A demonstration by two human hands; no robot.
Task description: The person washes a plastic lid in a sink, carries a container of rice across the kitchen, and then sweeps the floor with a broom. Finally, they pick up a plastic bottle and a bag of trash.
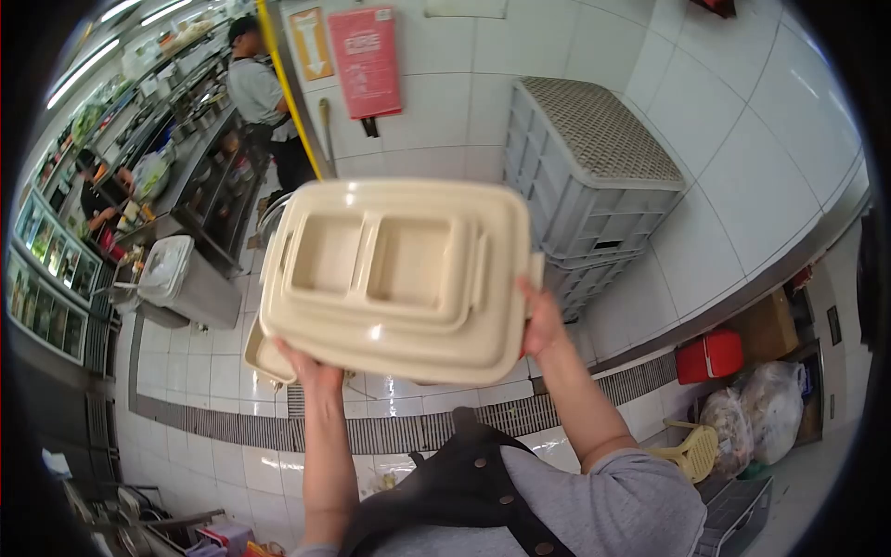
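At centre frame, a stack of beige trays [399, 278] is gripped upside down by both hands: the left hand [311, 371] clasps its edge at seven o'clock, the right hand [540, 320] at three o'clock. Grey stacked crates [585, 176] are seen at two o'clock, a red box [710, 356] at four.

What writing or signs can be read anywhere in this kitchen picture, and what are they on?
No text can be read.
Red poster on the tiled wall: it carries print, too blurred to read.
Orange sign beside it: shows a pale downward arrow; any words are too small.
Beige tray, held by left hand and right hand: no lettering visible.
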